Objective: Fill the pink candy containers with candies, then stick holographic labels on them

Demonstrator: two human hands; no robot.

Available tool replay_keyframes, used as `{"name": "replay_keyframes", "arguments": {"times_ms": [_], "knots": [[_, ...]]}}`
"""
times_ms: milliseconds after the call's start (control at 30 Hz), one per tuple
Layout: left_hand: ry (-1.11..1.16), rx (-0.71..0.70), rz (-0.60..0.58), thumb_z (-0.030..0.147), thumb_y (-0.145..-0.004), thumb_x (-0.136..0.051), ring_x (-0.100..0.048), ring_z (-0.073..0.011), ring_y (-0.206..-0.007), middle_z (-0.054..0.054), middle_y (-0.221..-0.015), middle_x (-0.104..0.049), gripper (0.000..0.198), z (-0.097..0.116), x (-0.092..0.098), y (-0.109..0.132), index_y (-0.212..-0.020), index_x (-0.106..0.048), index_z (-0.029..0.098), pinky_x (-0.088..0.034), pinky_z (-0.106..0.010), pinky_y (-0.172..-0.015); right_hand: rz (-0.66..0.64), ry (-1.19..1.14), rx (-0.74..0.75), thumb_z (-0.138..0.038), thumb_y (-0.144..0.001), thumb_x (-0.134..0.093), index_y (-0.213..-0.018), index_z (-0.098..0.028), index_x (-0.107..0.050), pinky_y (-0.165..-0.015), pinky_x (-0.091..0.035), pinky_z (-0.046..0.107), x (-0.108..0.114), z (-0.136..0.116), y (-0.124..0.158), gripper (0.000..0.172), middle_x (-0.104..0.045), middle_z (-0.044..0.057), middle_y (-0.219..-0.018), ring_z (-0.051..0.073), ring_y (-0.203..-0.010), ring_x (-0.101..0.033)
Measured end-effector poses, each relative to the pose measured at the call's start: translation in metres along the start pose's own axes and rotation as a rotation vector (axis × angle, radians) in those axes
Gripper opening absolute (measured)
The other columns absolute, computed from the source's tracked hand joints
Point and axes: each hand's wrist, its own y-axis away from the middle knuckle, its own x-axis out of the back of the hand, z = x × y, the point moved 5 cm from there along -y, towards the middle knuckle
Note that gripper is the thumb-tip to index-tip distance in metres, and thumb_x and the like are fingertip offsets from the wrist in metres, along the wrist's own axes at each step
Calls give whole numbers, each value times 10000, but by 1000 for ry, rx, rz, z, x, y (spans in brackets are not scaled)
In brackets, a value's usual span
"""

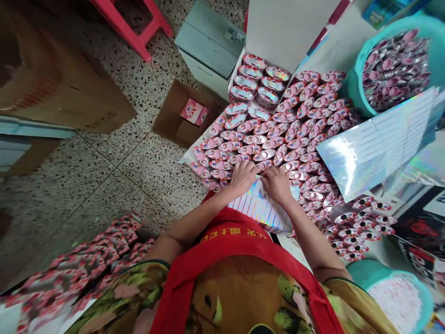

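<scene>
My left hand and my right hand rest side by side on the far edge of a holographic sheet of striped stickers lying on the table in front of me. Both hands have their fingers curled down at that edge, touching the nearest small pink and silver oval tins. These tins lie packed in rows across the table beyond my hands. Whether the fingers pinch a sticker is hidden.
A white box at the back holds stacked tins. A teal basin full of tins stands far right, a large holographic sheet beside it. A second teal basin is near right. Cardboard boxes and a pink stool stand on the floor.
</scene>
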Motion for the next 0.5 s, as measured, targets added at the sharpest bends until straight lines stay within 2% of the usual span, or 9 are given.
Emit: {"name": "replay_keyframes", "arguments": {"times_ms": [133, 267, 367, 500], "knots": [[-35, -70, 66, 341, -998, -588, -564, -275, -1064, -88, -1070, -688, 184, 2, -9, 2, -1047, -697, 201, -396, -420, -859, -2, -7, -56, -326, -997, -552, -939, -186, -701, -867, -296, 397, -4, -1, -3, 213, -707, 104, -1101, 302, -1085, -490], [-81, -213, 194, 233, -1050, -455, -598, -252, -1048, -90, -1143, -725, 269, 4, -12, 20, -1189, -682, 191, -399, -436, -912, -11, -37, -55, -306, -996, -536, -919, -177, -690, -838, -280, 389, -4, 3, -6, 216, -707, 113, -1077, 294, -1055, -486], [-107, -273, 287, 203, -1042, -464, -606, -259, -1099, -93, -1264, -713, 280, 2, -14, 34, -1224, -677, 197, -398, -450, -954, 0, -46, -62, -299, -995, -530, -924, -171, -690, -834, -279, 389, -5, 4, -6, 216, -704, 120, -1078, 297, -1057, -485], [-28, -284, 288, 249, -1037, -508, -608, -253, -1141, -81, -1299, -708, 223, -5, -18, 37, -1092, -722, 216, -418, -429, -941, 5, -39, -75, -302, -999, -521, -937, -168, -692, -840, -281, 394, -5, 3, -6, 226, -700, 125, -1090, 303, -1068, -480]]}}
